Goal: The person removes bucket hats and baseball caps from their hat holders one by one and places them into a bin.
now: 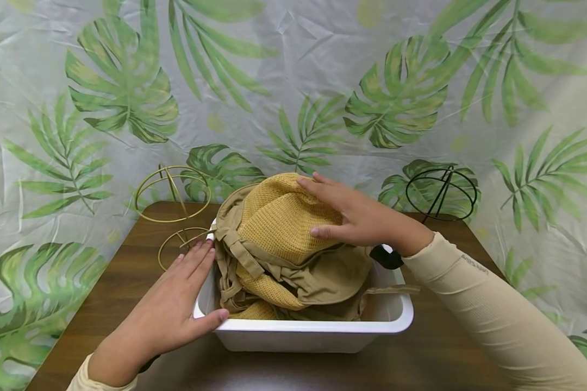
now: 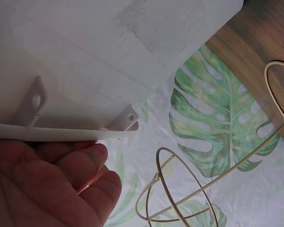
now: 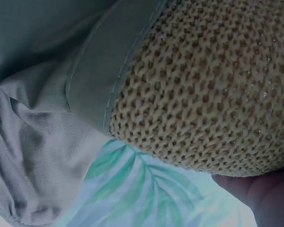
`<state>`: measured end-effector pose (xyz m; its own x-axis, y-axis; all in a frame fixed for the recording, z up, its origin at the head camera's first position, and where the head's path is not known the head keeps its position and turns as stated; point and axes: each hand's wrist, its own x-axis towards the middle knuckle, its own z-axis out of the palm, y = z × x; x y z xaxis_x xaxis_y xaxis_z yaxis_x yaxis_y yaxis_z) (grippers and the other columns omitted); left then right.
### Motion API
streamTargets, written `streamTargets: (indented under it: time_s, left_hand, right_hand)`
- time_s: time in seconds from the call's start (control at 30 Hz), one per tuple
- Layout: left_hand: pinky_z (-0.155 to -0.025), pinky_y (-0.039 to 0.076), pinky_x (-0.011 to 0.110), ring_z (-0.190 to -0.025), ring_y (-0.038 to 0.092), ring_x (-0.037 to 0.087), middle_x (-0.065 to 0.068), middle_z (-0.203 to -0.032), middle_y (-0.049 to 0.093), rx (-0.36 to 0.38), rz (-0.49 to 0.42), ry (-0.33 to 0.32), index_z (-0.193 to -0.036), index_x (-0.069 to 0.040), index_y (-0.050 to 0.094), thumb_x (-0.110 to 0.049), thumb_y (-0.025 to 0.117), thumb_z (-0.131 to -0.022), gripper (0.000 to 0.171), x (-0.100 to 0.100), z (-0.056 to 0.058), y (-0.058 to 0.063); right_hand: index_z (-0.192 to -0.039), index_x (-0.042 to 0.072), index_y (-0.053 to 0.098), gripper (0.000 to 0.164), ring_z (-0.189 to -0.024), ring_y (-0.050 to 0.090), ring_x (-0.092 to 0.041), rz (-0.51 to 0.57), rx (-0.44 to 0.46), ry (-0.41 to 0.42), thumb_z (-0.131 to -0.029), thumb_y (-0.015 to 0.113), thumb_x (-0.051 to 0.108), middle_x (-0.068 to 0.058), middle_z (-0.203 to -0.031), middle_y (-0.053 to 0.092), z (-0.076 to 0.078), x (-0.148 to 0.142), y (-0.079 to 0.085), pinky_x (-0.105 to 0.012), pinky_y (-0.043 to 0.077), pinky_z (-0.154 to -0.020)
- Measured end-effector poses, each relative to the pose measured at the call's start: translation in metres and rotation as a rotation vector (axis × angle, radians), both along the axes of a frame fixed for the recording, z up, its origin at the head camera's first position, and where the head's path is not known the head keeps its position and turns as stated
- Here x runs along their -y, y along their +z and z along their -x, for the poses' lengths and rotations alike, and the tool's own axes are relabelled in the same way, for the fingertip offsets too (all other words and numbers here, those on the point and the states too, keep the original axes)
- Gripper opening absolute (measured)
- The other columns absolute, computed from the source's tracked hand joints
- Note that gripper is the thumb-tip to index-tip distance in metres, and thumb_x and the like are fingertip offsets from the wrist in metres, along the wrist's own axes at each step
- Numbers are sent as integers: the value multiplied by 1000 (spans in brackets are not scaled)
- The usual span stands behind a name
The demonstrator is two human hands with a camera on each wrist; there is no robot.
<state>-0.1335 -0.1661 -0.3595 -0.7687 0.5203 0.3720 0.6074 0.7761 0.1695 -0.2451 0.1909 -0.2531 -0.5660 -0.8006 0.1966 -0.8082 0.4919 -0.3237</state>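
Observation:
A yellow woven sun hat (image 1: 279,233) with a khaki cloth brim and band sits tilted in a white plastic bin (image 1: 313,326). More yellow weave and khaki cloth lie crumpled beneath it; whether that is a second hat, I cannot tell. My right hand (image 1: 359,217) rests on the upper right of the hat's crown, fingers extended and thumb apart. The crown's knit (image 3: 203,94) fills much of the right wrist view. Along the bin's left rim lies my left hand (image 1: 168,301), fingers mostly straight and thumb at the front corner. In the left wrist view its fingers (image 2: 85,165) touch the rim.
Gold wire stands (image 1: 173,221) rise at the left back of the brown wooden table (image 1: 450,347). At the right back is a black wire stand (image 1: 442,219). A khaki strap (image 1: 391,290) hangs over the bin's right rim. A leaf-print cloth (image 1: 298,65) hangs behind.

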Motion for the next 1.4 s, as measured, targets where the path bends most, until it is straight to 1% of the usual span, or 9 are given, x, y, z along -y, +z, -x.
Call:
streamTargets:
  time_s: [0.23, 0.37, 0.47, 0.67, 0.87, 1.0, 1.13, 1.2, 1.4]
  left_hand:
    - [-111, 30, 55, -144, 28, 38, 22, -157, 30, -4, -1, -1, -147, 10, 39, -60, 64, -85, 96, 1, 0, -1]
    - [-111, 30, 54, -145, 28, 37, 22, -157, 30, -17, 1, -4, -146, 10, 39, -61, 63, -85, 96, 1, 0, -1]
    - [-111, 30, 54, -145, 27, 38, 22, -157, 30, -18, -2, -9, -146, 10, 39, -61, 63, -85, 97, 0, 1, -1]
    - [-112, 29, 54, -145, 27, 38, 22, -158, 29, -9, -2, -7, -146, 11, 39, -61, 64, -85, 97, 1, 1, -1]
    - [-113, 27, 51, -146, 26, 37, 21, -158, 29, -1, -3, -3, -146, 10, 39, -62, 63, -85, 97, 2, 1, -2]
    - [-113, 27, 51, -145, 28, 37, 21, -158, 29, -7, -5, -8, -146, 10, 40, -62, 62, -85, 97, 1, 1, -3]
    - [-114, 27, 51, -144, 28, 38, 22, -157, 30, -7, -8, -8, -145, 11, 40, -62, 63, -85, 98, 1, 1, -4]
    - [-114, 27, 51, -144, 28, 38, 23, -157, 30, -5, -5, -6, -146, 11, 39, -62, 63, -85, 98, 1, 1, -4]
    - [-113, 27, 52, -144, 29, 38, 24, -156, 31, -11, -6, -4, -146, 11, 38, -60, 64, -84, 98, 1, 3, -4]
  right_hand:
    - [-159, 11, 24, 86, -150, 13, -26, -37, -18, 107, -94, 64, 49, -7, -164, 20, 8, 8, -10, -49, 17, -118]
    - [-158, 9, 24, 88, -151, 9, -29, -79, -28, 139, -94, 53, 61, -7, -165, 16, 11, 11, -18, -51, 15, -118]
    - [-159, 12, 22, 89, -151, 0, -30, -117, -41, 110, -94, 48, 66, -3, -165, 14, 12, 12, -22, -57, 10, -117]
    - [-162, 21, 9, 100, -149, -16, -27, -199, -86, 24, -88, 56, 68, 3, -167, 0, 17, 15, -23, -74, 9, -108]
    - [-161, 23, -5, 120, -148, -20, -28, -266, -106, -15, -77, 60, 79, -1, -166, -14, 27, 20, -24, -74, 8, -108]
    - [-160, 23, -8, 126, -148, -18, -28, -275, -86, 6, -73, 63, 80, -1, -165, -18, 32, 22, -25, -67, 9, -113]
    - [-161, 21, -4, 129, -150, -11, -32, -281, -60, 40, -70, 68, 79, -2, -166, -12, 35, 26, -25, -59, 12, -116]
    - [-161, 22, -2, 129, -150, -9, -33, -307, -50, 47, -69, 68, 79, -3, -166, -9, 35, 29, -25, -58, 14, -116]
    - [-162, 24, 6, 123, -149, -6, -39, -381, -93, 70, -69, 60, 85, -5, -166, 0, 30, 33, -32, -63, 20, -113]
